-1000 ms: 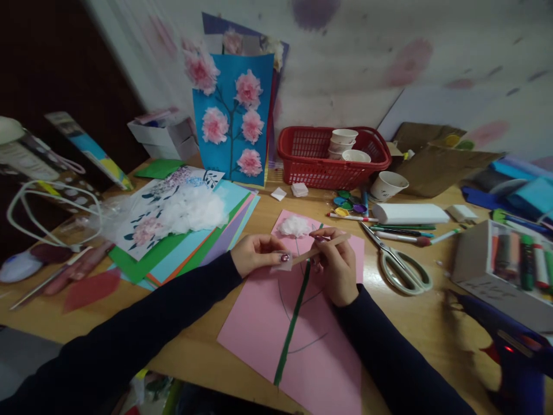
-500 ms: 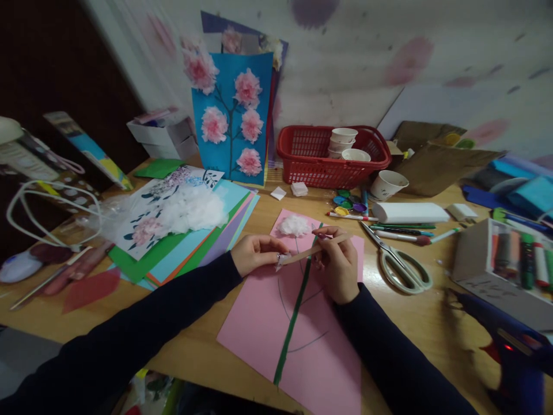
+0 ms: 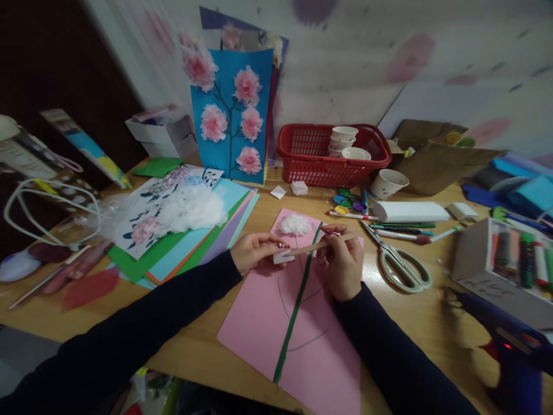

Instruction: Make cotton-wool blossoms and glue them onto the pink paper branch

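Observation:
My left hand (image 3: 254, 252) pinches a small white paper piece (image 3: 283, 257) between thumb and fingers. My right hand (image 3: 343, 259) grips a flat wooden craft stick (image 3: 306, 249), its left end touching the white piece. Both hands are over a pink sheet (image 3: 328, 357). A dark green stem strip (image 3: 295, 317) runs up this sheet, with thin curved pencil lines branching beside it. Near the sheet's top sits a fluffy white paper flower (image 3: 294, 225), just beyond my hands.
Scissors (image 3: 404, 268) and a glue gun (image 3: 503, 346) with a red light lie to the right. Small white squares (image 3: 299, 188) and paint pots (image 3: 343, 202) stand before a red basket (image 3: 332, 173). Coloured paper (image 3: 173, 265) is stacked left; a blue flower picture (image 3: 231, 132) stands behind.
The white piece in my left hand has turned and now looks flatter. The stick has shifted slightly right and up, with my right hand moving a little.

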A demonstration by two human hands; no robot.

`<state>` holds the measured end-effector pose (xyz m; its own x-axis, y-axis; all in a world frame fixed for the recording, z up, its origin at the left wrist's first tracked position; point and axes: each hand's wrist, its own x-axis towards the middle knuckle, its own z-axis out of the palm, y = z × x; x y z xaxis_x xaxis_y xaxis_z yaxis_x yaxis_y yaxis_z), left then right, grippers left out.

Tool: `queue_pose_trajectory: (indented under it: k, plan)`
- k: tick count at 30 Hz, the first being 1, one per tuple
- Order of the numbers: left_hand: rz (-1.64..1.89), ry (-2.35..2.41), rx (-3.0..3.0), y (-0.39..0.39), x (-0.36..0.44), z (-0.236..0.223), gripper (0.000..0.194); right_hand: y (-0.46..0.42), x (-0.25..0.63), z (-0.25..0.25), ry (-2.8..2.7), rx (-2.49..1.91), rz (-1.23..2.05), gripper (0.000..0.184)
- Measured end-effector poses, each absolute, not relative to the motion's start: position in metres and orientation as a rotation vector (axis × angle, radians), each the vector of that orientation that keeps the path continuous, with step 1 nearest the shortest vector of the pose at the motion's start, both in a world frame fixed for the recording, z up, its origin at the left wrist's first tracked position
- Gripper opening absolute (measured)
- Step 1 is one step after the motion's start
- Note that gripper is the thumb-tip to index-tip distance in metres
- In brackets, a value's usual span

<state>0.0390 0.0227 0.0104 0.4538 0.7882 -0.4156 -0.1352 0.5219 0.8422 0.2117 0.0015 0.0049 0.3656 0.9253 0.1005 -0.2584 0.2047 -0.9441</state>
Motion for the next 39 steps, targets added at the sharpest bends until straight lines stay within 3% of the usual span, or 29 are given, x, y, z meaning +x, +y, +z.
queue_pose_trajectory:
  k: [11, 25, 39]
  plan:
    - [0.717, 0.809, 0.981, 0.0262, 0.0337, 0.0048, 0.048, 0.0066, 0.2181, 0.0094, -0.714, -0.993, 0.769, 0.005]
    - [0.718, 0.778, 1.004, 0.0245, 0.0366, 0.0036, 0.049, 0.0001, 0.2094, 0.0052, -0.818, -1.037, 0.957, 0.012]
    - [0.759, 0.802, 1.012, 0.0249, 0.0340, 0.0027, 0.054, 0.0020, 0.2093, 0.0055, -0.858, -1.065, 0.856, 0.008]
